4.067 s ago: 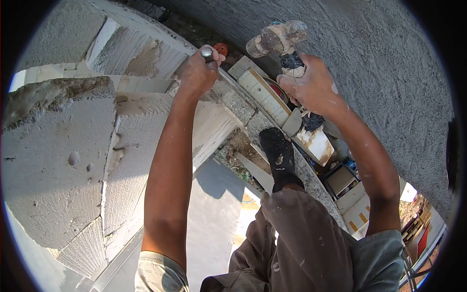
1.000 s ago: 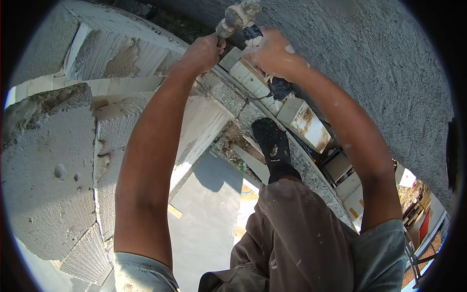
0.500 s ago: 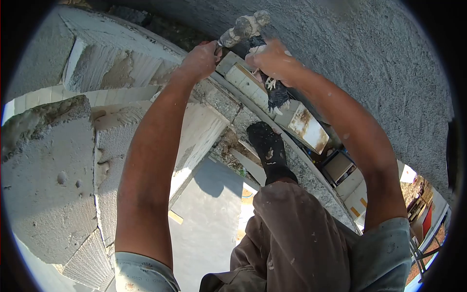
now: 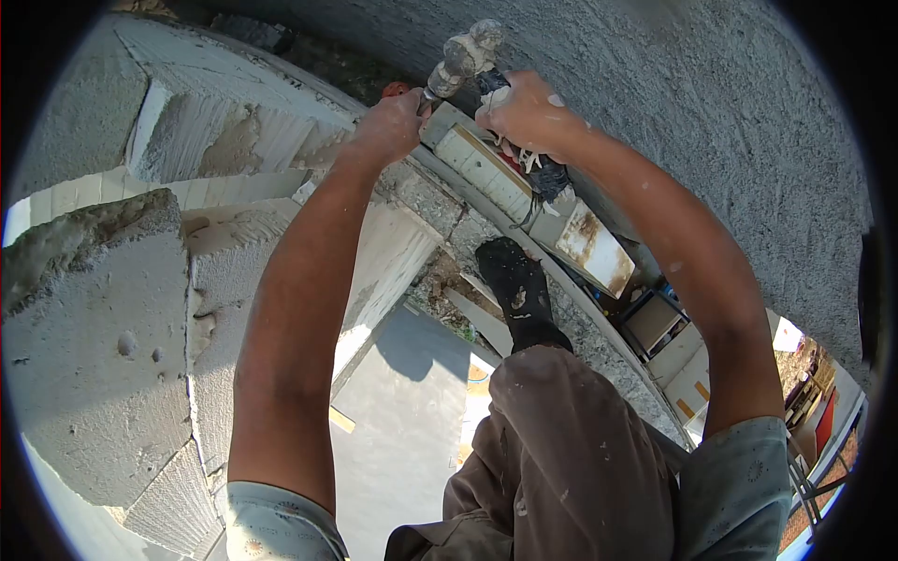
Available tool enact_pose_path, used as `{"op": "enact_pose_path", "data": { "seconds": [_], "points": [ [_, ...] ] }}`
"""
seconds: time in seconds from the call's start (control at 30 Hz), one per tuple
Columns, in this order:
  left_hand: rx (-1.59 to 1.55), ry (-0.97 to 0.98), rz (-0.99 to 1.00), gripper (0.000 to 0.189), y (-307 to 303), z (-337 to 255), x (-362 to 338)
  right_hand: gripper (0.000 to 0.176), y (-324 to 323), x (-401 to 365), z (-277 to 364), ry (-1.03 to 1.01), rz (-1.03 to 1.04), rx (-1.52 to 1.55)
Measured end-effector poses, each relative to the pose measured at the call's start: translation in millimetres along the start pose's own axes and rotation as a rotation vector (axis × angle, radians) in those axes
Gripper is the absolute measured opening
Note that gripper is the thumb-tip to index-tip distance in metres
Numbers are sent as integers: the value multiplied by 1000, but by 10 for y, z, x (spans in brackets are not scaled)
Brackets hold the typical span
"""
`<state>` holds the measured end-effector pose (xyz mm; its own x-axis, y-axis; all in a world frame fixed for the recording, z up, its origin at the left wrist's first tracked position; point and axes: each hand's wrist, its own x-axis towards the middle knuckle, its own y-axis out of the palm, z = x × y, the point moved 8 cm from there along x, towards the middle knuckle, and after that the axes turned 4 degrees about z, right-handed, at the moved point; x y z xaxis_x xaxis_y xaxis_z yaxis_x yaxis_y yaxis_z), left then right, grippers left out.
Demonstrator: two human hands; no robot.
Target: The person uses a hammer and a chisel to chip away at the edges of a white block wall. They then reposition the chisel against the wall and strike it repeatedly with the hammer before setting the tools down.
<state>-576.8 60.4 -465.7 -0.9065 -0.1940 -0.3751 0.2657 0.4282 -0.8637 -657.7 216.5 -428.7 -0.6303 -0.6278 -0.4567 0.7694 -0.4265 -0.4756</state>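
Note:
In my right hand (image 4: pixel 524 112) is a mortar-crusted hammer (image 4: pixel 472 51); its handle, wrapped in black, comes out below my fist with frayed ends and pale strings. My left hand (image 4: pixel 391 126) is closed around a slim metal rod that looks like a chisel (image 4: pixel 426 97), mostly hidden by my fingers. The hammer head's lower end meets or overlaps the rod's end just above that hand. A small orange-red piece (image 4: pixel 395 89) shows behind my left knuckles. Both hands are over the top of a rough concrete ledge (image 4: pixel 412 187).
My foot in a torn black sock (image 4: pixel 513 280) stands on the ledge. Large pale blocks (image 4: pixel 94 346) rise at left, a rough grey wall (image 4: pixel 711 122) at right. A stained white box (image 4: pixel 594 248) lies in the gap beside the ledge. A grey floor (image 4: pixel 402 402) shows far below.
My left hand has shifted slightly right and down, and the orange-red piece has come into view. The hammer's handle end has swung a little right; its head stays nearly in place.

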Motion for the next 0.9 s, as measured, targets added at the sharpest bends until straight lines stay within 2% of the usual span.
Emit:
{"op": "enact_pose_path", "data": {
  "seconds": [0.07,0.2,0.3,0.33,0.43,0.5,0.57,0.6,0.7,0.73,0.83,0.9],
  "points": [
    [-6,1,-36,20,-26,51,45,33,-68,-71,43,-49,46,177],
    [-18,-9,-33,20,-36,0,-5,21,-354,-143,210,-275,-144,456],
    [-4,-27,-2,21,14,15,-43,21,-127,-45,-30,-315,-348,682],
    [30,-32,20,21,31,9,-44,23,64,-34,-78,-253,-103,444],
    [9,-20,38,21,62,-2,-32,27,-117,51,-174,-27,77,-44],
    [2,-21,37,21,86,56,-1,26,-262,58,-189,-143,-80,65],
    [-1,-79,30,22,116,-18,-126,25,-434,-244,68,-155,-108,297],
    [-1,-109,16,23,97,-49,-212,24,-472,-234,31,-132,-185,288],
    [35,34,15,29,297,-186,-545,25,-511,-222,-22,-124,-207,312],
    [29,97,-133,27,228,-187,-641,25,-513,-223,-23,-129,-201,315],
    [-227,-114,-425,25,-165,212,-763,26,-497,-268,-25,-144,-182,323],
    [-350,-188,-482,22,-374,345,-803,27,-447,-283,-28,-149,-165,326]
  ]
}}
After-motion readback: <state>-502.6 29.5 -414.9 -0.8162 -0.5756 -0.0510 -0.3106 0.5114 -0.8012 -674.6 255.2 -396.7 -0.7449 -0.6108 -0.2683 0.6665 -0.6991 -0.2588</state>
